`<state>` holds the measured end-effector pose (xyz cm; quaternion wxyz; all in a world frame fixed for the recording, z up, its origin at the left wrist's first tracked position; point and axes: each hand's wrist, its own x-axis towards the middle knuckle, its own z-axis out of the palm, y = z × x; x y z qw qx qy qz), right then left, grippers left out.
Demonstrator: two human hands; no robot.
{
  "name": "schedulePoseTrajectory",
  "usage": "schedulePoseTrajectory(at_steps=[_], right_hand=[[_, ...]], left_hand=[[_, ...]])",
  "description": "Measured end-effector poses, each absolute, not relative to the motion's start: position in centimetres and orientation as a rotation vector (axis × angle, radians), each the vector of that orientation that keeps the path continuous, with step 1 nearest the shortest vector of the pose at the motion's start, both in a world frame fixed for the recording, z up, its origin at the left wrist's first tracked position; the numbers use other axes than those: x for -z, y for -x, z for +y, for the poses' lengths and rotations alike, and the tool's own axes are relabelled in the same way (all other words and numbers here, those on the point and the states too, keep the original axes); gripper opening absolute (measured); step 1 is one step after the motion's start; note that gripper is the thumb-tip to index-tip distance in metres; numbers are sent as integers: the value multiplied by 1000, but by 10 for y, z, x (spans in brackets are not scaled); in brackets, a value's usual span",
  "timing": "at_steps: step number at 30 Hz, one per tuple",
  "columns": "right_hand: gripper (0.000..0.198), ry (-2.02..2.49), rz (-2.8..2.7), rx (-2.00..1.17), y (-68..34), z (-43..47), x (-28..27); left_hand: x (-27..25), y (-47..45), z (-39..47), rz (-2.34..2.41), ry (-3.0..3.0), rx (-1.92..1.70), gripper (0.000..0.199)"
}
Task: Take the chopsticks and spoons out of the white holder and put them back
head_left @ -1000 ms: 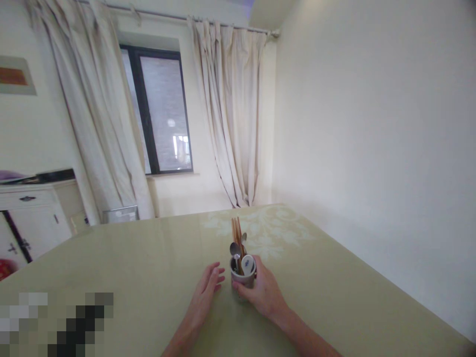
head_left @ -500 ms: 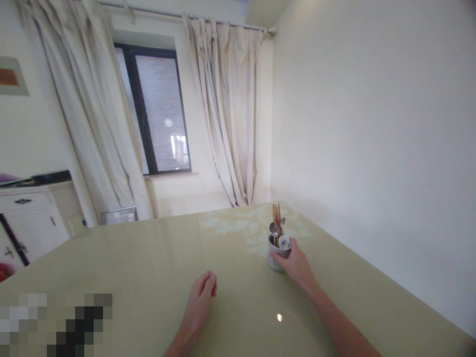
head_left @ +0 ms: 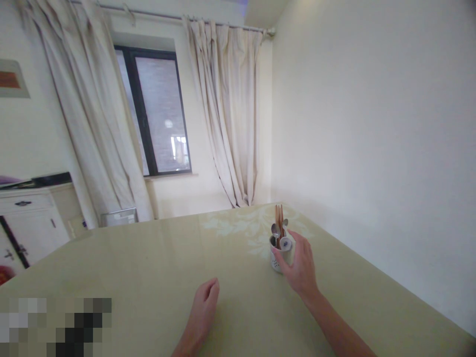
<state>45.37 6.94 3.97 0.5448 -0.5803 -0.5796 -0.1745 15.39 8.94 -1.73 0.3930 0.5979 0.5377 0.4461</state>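
Note:
A pale utensil holder with small holes in its side stands upright on the table. Wooden chopsticks, metal spoons and a white ceramic spoon with a blue mark stick up out of it. My right hand is at the holder's right side, thumb and fingers spread apart; the thumb overlaps the near rim, and whether it touches I cannot tell. Loosely curled, my left hand rests over the table to the left and nearer me, with nothing visible in it.
A bare wall runs along the table's right edge. Behind the table are a window and long curtains. To the left stands a white cabinet. The near left corner is pixelated.
My right hand has loosened from the holder, its fingers rising and spreading to the right. The holder stays about where it was. My left hand has shifted slightly toward me.

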Motion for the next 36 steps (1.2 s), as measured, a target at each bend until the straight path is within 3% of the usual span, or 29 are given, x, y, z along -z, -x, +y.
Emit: schedulePoseTrajectory(at_steps=[3, 4, 6, 8, 15, 22, 25, 29, 32, 36], right_hand=[[32, 1201, -1646, 237, -410, 51, -36], [32, 1153, -1809, 74, -393, 44, -32], [47, 1104, -2098, -269, -364, 34, -21], [55, 1087, -2217, -419, -345, 30, -10], [68, 1093, -2095, -525, -352, 37, -6], [72, 1091, -2031, -451, -352, 37, -8], [66, 1119, -1914, -158, -365, 44, -14], [39, 1217, -1426, 360, -404, 58, -30], [59, 1314, -1154, 438, -436, 71, -35], [98, 1483, -1076, 243, -462, 90, -16]], left_hand=[[16, -162, 83, 1367, -1882, -984, 35], [15, -165, 80, 1363, -2008, -897, 34], [15, -170, 74, 1362, -2205, -699, 30], [14, -173, 69, 1387, -2321, -547, 26], [14, -173, 68, 1412, -2449, -487, 24], [10, -175, 65, 1315, -2478, -507, 24], [7, -175, 65, 1264, -2445, -552, 27], [6, -173, 67, 1214, -2407, -600, 29], [8, -173, 68, 1213, -2406, -619, 29], [10, -172, 69, 1223, -2388, -604, 30]])
